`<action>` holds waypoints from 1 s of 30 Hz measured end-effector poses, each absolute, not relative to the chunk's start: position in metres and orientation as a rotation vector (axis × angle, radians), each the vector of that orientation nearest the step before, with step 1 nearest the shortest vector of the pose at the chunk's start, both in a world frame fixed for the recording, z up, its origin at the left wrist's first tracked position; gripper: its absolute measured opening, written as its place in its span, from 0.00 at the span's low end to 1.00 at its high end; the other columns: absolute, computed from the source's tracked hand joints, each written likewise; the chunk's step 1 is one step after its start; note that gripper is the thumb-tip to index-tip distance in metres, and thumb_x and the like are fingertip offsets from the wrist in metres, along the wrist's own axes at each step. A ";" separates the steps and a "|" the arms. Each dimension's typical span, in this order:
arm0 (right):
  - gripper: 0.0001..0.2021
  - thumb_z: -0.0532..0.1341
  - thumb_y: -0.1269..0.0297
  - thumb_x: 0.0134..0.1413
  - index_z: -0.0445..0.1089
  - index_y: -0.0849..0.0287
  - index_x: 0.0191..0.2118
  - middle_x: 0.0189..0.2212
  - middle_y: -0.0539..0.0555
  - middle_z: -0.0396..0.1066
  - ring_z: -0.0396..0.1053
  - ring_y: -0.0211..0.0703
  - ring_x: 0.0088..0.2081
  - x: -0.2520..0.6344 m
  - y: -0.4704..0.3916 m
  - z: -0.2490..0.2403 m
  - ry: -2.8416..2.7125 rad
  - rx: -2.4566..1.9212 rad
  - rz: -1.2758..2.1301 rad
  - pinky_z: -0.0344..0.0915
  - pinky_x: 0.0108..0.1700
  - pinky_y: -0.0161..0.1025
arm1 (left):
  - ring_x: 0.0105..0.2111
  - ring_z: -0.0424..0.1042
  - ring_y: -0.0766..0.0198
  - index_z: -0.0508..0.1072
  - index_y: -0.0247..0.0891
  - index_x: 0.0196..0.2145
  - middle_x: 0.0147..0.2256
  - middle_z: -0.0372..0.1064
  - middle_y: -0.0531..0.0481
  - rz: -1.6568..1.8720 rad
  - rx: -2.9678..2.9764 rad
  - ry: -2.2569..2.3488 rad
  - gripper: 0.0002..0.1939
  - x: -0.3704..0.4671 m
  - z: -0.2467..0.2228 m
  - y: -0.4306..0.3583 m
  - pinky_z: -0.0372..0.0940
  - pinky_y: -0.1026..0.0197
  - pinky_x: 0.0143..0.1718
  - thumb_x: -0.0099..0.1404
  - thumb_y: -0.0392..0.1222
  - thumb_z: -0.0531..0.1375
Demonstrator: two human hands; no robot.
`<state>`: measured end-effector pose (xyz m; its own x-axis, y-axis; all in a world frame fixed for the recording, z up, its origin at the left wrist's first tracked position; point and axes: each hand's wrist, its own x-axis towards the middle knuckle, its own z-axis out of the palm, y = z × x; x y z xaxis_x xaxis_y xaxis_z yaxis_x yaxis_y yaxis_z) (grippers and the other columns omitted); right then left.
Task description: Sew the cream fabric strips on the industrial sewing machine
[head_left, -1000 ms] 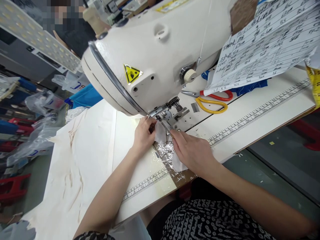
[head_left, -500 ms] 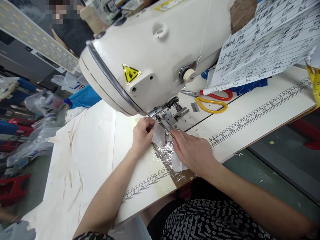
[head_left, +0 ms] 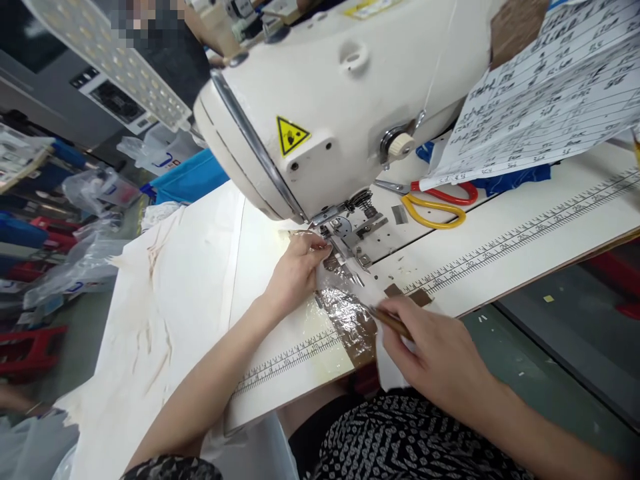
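My left hand (head_left: 297,270) is closed at the presser foot (head_left: 345,250) of a white sewing machine (head_left: 325,113). Its thumb and finger pinch the edge of a thin white cloth (head_left: 373,291). The cloth stretches right under my right hand (head_left: 430,340) and hangs over the table's front edge. Wrapped in my right hand is a slim brown-handled tool (head_left: 395,323) with a narrow metal tip pointing left, touching or just above the cloth. Shiny clear film (head_left: 345,307) over brown tape covers the table below the foot.
Scissors (head_left: 440,210) with red and yellow handles lie right of the needle area, partly under a handwritten sheet (head_left: 540,100). Printed rulers (head_left: 480,260) run along the white tabletop. White material (head_left: 145,300) lies at left. Another person (head_left: 170,60) is behind the machine.
My right hand has drawn back from the presser foot, down and to the right, and the brown-handled tool now shows clearly. My left hand stays by the foot. The view has shifted slightly.
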<state>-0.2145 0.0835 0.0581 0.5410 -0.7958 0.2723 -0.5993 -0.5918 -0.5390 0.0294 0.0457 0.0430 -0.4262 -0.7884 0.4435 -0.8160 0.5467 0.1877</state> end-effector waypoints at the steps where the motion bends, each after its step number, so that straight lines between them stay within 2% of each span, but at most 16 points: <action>1: 0.10 0.49 0.73 0.65 0.66 0.58 0.43 0.27 0.51 0.74 0.71 0.41 0.24 -0.224 0.092 0.060 1.055 -2.322 -0.722 0.57 0.23 0.33 | 0.46 0.69 0.56 0.75 0.35 0.43 0.45 0.70 0.42 0.105 1.314 -2.332 0.14 0.027 0.045 0.048 0.74 0.52 0.44 0.70 0.29 0.49; 5: 0.11 0.48 0.75 0.64 0.62 0.54 0.43 0.24 0.44 0.69 0.68 0.36 0.22 -0.258 0.121 0.056 0.822 -2.137 -0.756 0.61 0.26 0.30 | 0.45 0.67 0.52 0.75 0.29 0.43 0.46 0.69 0.38 0.250 1.458 -2.369 0.17 0.012 0.045 0.054 0.74 0.50 0.45 0.71 0.29 0.47; 8: 0.10 0.49 0.73 0.66 0.63 0.53 0.45 0.28 0.45 0.71 0.70 0.35 0.24 -0.270 0.131 0.048 0.901 -2.057 -0.674 0.63 0.27 0.29 | 0.47 0.66 0.50 0.75 0.25 0.44 0.48 0.68 0.36 0.308 1.545 -2.333 0.16 0.001 0.039 0.058 0.71 0.49 0.48 0.70 0.28 0.48; 11: 0.08 0.51 0.67 0.68 0.65 0.53 0.47 0.30 0.48 0.73 0.72 0.38 0.27 -0.273 0.134 0.041 0.953 -1.954 -0.641 0.67 0.31 0.31 | 0.51 0.65 0.49 0.72 0.23 0.49 0.51 0.68 0.34 0.344 1.595 -2.317 0.16 -0.004 0.033 0.063 0.69 0.49 0.51 0.69 0.28 0.49; 17: 0.13 0.52 0.56 0.68 0.70 0.53 0.47 0.26 0.51 0.72 0.70 0.43 0.25 -0.274 0.137 0.038 1.032 -1.754 -0.547 0.68 0.30 0.36 | 0.54 0.65 0.51 0.69 0.29 0.56 0.56 0.67 0.38 0.355 1.668 -2.374 0.21 -0.005 0.029 0.070 0.68 0.50 0.50 0.68 0.26 0.48; 21: 0.14 0.54 0.53 0.67 0.73 0.52 0.47 0.22 0.49 0.68 0.68 0.44 0.25 -0.274 0.141 0.040 1.121 -1.671 -0.572 0.67 0.29 0.35 | 0.55 0.65 0.50 0.67 0.26 0.58 0.57 0.66 0.37 0.337 1.662 -2.411 0.21 -0.004 0.030 0.071 0.67 0.51 0.49 0.68 0.26 0.50; 23: 0.15 0.54 0.52 0.67 0.73 0.52 0.46 0.25 0.50 0.70 0.70 0.45 0.29 -0.273 0.141 0.039 1.144 -1.627 -0.577 0.66 0.29 0.35 | 0.56 0.65 0.50 0.67 0.27 0.58 0.57 0.66 0.38 0.322 1.673 -2.413 0.21 -0.003 0.029 0.070 0.67 0.51 0.49 0.68 0.26 0.51; 25: 0.15 0.54 0.51 0.67 0.73 0.53 0.46 0.32 0.54 0.73 0.72 0.47 0.35 -0.273 0.139 0.038 1.152 -1.583 -0.574 0.67 0.30 0.34 | 0.56 0.65 0.50 0.67 0.28 0.58 0.57 0.67 0.39 0.305 1.683 -2.387 0.21 -0.002 0.028 0.068 0.67 0.51 0.50 0.69 0.27 0.50; 27: 0.15 0.55 0.51 0.67 0.73 0.54 0.45 0.37 0.55 0.74 0.72 0.46 0.36 -0.273 0.136 0.036 1.134 -1.541 -0.562 0.68 0.32 0.34 | 0.56 0.66 0.51 0.68 0.28 0.58 0.57 0.67 0.40 0.278 1.675 -2.360 0.21 0.001 0.027 0.066 0.68 0.50 0.51 0.69 0.27 0.49; 30: 0.14 0.58 0.50 0.65 0.71 0.55 0.43 0.35 0.53 0.72 0.71 0.44 0.34 -0.268 0.134 0.030 1.092 -1.341 -0.580 0.69 0.34 0.35 | 0.57 0.65 0.51 0.67 0.27 0.58 0.58 0.67 0.39 0.198 1.634 -2.347 0.22 0.008 0.027 0.064 0.68 0.48 0.53 0.68 0.27 0.49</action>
